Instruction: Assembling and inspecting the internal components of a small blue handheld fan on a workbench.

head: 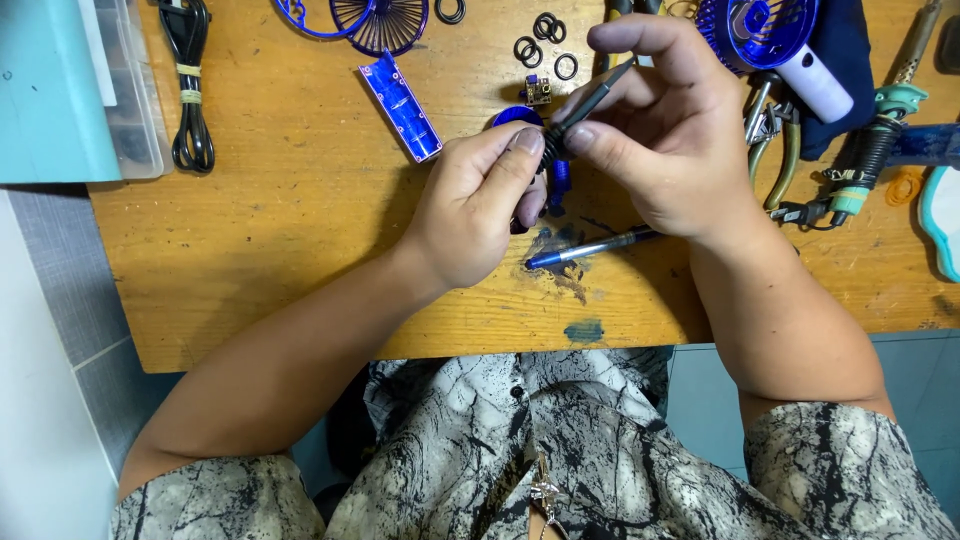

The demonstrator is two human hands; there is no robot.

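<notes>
Nearest the camera, a blue ballpoint pen [590, 247] lies on the worn wooden table [300, 230], just beyond a dark stain and under the right wrist. Above it, the left hand [475, 205] is closed around a small blue plastic part [558, 185], thumb and forefinger pinching its top; most of the part is hidden by the fingers. The right hand [665, 130] grips a slim dark screwdriver [590, 100] between thumb and fingers, its tip meeting the blue part where the two hands touch, near the middle of the table.

Just behind the hands sits a tiny circuit board [538, 91], with several black rubber rings [545, 35] scattered beyond it. To the left lies a long blue plastic cover [401, 107], and further left a coiled black cable [190, 80] beside a clear plastic box [130, 90]. At the far edge rest a blue fan grille [380, 22] and, on the right, a blue handheld fan head with a white handle [775, 40], pliers [775, 140] and a soldering iron [880, 130].
</notes>
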